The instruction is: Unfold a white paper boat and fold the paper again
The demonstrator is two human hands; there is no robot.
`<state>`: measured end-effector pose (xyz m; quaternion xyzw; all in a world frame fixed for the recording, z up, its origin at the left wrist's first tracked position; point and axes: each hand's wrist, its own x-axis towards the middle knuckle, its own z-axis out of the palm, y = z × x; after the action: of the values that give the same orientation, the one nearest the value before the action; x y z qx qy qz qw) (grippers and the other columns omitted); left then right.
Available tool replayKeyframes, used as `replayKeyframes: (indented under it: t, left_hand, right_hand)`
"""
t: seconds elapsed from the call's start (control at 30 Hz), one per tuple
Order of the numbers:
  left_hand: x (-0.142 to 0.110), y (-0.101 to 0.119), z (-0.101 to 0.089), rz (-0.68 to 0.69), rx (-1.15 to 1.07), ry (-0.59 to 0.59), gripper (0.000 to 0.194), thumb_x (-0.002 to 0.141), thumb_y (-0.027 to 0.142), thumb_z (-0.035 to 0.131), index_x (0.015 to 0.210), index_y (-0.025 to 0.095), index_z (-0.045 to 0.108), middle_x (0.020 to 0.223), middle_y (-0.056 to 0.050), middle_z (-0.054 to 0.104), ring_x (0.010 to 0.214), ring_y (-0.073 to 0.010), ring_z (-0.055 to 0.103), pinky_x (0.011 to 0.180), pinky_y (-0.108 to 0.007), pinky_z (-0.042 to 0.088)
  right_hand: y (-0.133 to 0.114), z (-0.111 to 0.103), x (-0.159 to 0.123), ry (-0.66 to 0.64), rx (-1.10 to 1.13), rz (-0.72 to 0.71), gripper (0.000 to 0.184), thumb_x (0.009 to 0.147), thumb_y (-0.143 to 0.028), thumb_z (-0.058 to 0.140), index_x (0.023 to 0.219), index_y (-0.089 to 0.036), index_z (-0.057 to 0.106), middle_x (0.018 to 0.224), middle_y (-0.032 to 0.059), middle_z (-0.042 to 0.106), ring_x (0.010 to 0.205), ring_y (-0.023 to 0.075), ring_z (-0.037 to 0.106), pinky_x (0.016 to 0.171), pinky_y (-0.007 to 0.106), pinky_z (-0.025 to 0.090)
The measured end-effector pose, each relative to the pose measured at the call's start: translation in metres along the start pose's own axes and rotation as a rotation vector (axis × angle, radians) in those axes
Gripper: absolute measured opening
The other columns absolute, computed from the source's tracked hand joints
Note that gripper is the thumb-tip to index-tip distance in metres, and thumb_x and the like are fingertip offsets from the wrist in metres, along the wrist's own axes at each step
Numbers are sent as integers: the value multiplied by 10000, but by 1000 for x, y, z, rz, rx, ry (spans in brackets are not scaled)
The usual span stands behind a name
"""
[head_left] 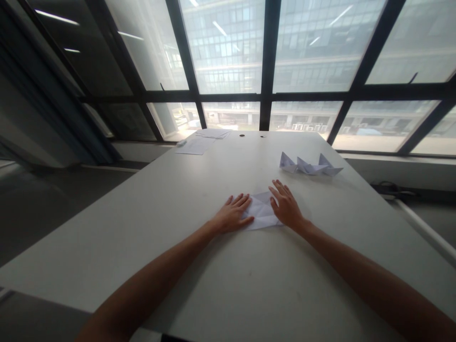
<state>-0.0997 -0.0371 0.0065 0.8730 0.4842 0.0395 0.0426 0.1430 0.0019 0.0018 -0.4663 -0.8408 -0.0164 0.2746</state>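
1. White table (160,213), bearing everything below.
2. Folded paper shapes (303,166), peaks upward, at the far right.
3. Creased paper (261,212), flat before the person, long axis running side to side.
4. Left hand (232,214), palm down on its left end, fingers spread.
5. Right hand (287,207), open at its right end.

creased matt white paper (262,213) under the hands, smooth pale tabletop (171,209) around them, folded paper boats (309,166) beyond the right hand (286,205)
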Motion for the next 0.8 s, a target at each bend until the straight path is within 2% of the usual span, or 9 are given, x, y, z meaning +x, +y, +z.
replayKeyframes:
  t: [0.07,0.13,0.23,0.3,0.47,0.67,0.8]
  left_hand:
    - [-1,4,-2,28,5,24,751,955,652,281,1546,197,200,1605,-98,182,1486,-272,128,1184,-483,100]
    - [-2,8,-3,66,2,45,731,963,629,299,1548,204,194,1598,-95,217,1483,-266,151,1185,-478,116]
    - [-2,14,-4,96,-6,55,735,967,612,311,1558,207,145,1598,-81,223,1482,-255,160,1190,-459,112]
    - [-2,15,-3,92,-8,39,748,967,621,297,1562,204,118,1604,-76,197,1484,-251,148,1192,-453,93]
    - [1,11,2,59,-1,7,783,954,671,236,1564,199,97,1612,-79,150,1491,-257,105,1189,-467,61]
    - [2,8,11,-65,19,21,880,905,748,230,1560,167,134,1615,-120,107,1485,-345,28,1169,-531,62]
    - [2,7,13,-90,26,10,909,894,764,223,1552,140,155,1609,-162,99,1487,-334,41,1168,-529,57]
  right_hand:
    - [-14,0,-3,-41,66,-102,488,952,-211,316,1406,-129,478,1556,117,332,1472,208,192,1189,458,193]
    - [-25,5,-6,-135,104,-156,520,952,-238,328,1455,-138,415,1568,118,305,1473,217,188,1183,474,199]
    - [-29,13,-10,-296,98,-153,591,962,-310,336,1514,-103,291,1579,146,261,1474,232,186,1180,468,197]
    - [-27,16,-12,-359,80,-140,612,976,-365,321,1524,-98,260,1579,148,257,1473,234,189,1184,459,178]
    - [-20,16,-11,-388,27,-96,637,987,-447,297,1521,-101,271,1587,148,234,1478,243,170,1188,465,141]
    - [-9,17,-8,-385,-37,14,645,987,-458,279,1514,-86,280,1587,159,230,1477,264,167,1176,504,144]
    - [0,16,-7,-375,-67,74,634,989,-460,269,1509,-97,291,1589,153,227,1477,276,159,1167,544,129]
